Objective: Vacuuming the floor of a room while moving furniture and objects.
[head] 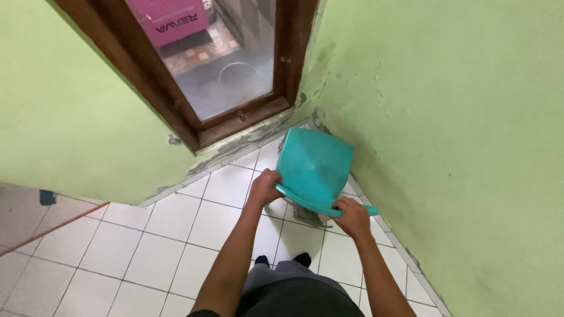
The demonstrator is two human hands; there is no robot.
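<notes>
At floor corner, under window: both hands on a teal plastic chair point(314, 167).

L hand point(265, 186) – fingers curled shut over the chair's left edge, grip looks firm. R hand point(352, 216) – closed round the right end of the rim, thumb on top, near the tip that sticks out toward the wall. Both arms reach fwd and down, elbows slightly bent.

Chair pos: tilted, broad teal face toward cam, tucked into the corner where the two green walls meet. Can't tell if legs touch the tiles – underside hidden behind the shell. Top edge close to the right wall point(458, 117), contact unclear.

Step, my read: chair is gripped and being handled in the corner, either mid-lift or mid-tilt; can't say which from one view. Next move calls for both grips kept even so the shell doesn't twist, plus clearance from right wall and window sill – tight spot, little swing room.

Surface: white square floor tiles point(147, 235), dark grout, some grime by the skirting. Person's dark feet and grey trousers show at bottom centre.

Room: light-green plaster, flaking and stained low down near the corner. Window point(235, 76) w/ dark brown wooden frame on the left wall, glass dusty; a pink sign and a round rim visible through it. Reddish strip of floor edge at far left.
</notes>
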